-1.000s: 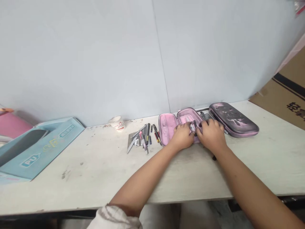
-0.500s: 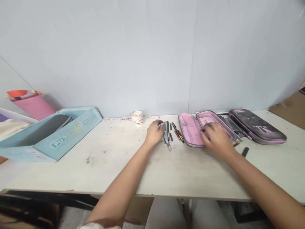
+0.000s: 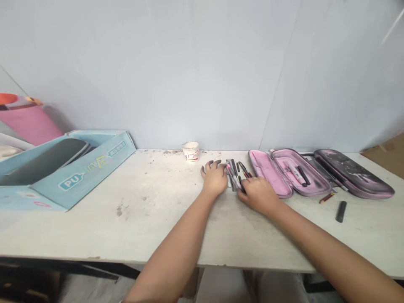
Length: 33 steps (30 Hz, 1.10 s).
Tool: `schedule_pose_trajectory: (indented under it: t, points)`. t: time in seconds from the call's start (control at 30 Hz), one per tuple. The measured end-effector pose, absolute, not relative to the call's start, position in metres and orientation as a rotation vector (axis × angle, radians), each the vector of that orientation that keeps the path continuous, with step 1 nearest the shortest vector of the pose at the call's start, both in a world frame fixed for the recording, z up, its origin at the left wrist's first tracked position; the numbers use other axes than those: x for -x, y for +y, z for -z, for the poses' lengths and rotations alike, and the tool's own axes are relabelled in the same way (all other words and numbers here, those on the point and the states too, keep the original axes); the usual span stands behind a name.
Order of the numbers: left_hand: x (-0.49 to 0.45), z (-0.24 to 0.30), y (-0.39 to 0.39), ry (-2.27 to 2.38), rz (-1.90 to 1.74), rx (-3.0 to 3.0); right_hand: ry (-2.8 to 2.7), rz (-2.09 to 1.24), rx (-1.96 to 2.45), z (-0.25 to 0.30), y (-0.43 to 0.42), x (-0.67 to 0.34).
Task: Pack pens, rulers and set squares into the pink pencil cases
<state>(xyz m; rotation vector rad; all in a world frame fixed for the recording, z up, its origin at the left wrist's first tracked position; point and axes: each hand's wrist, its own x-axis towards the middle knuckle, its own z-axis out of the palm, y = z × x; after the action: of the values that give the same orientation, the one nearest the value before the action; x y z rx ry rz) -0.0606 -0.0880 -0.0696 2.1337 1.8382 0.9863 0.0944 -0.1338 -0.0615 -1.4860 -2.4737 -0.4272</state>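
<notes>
A loose pile of pens and markers (image 3: 236,173) lies on the white table (image 3: 104,223), with a pink one on top. My right hand (image 3: 257,195) rests against its near side, fingertips on the pens. My left hand (image 3: 214,177) sits just left of the pile, its fingers spread and holding nothing. To the right lies an open pink-lined pencil case (image 3: 267,172), with a few pens in its far compartment. Its dark printed cover (image 3: 353,174) lies flat beyond it.
A short black marker (image 3: 341,211) and a small red pen (image 3: 326,198) lie on the table right of the case. A paper cup (image 3: 190,151) stands by the wall. A blue cardboard box (image 3: 69,172) sits at the left, a pink tube (image 3: 28,120) behind it.
My right hand has moved left from the pink case to the pile. My left hand has come off the pile to its left. The head view has shifted, and the case's contents now show.
</notes>
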Motion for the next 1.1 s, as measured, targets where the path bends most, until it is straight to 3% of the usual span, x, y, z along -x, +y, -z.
schedule_pose_trajectory:
  t: [0.17,0.27,0.43,0.6,0.73,0.87,1.0,1.1]
  points:
    - [0.038,0.057,-0.105,1.148,-1.324,-1.361,-2.266,0.582,1.331,0.06,-0.136,-0.095]
    - [0.025,0.055,-0.118,0.897,-1.355,-1.027,-2.286,0.47,1.242,0.06,-0.138,-0.097]
    - [0.019,0.053,-0.13,0.778,-1.22,-0.954,-1.905,-0.222,1.24,0.057,-0.132,-0.117]
    - [0.008,0.055,-0.142,0.877,-0.861,-1.091,-1.585,-0.911,0.921,0.051,-0.123,-0.131]
    - [0.004,0.051,-0.144,0.839,-0.891,-1.099,-1.354,-0.845,0.864,0.043,-0.115,-0.142]
    - [0.012,0.037,-0.135,0.612,-1.291,-0.852,-1.073,-0.896,0.815,0.041,-0.109,-0.151]
    - [0.025,0.028,-0.128,0.504,-1.461,-0.743,-1.402,-1.076,1.027,0.043,-0.119,-0.14]
    - [0.03,0.032,-0.126,0.613,-1.488,-0.8,-1.733,-0.962,1.133,0.042,-0.129,-0.13]
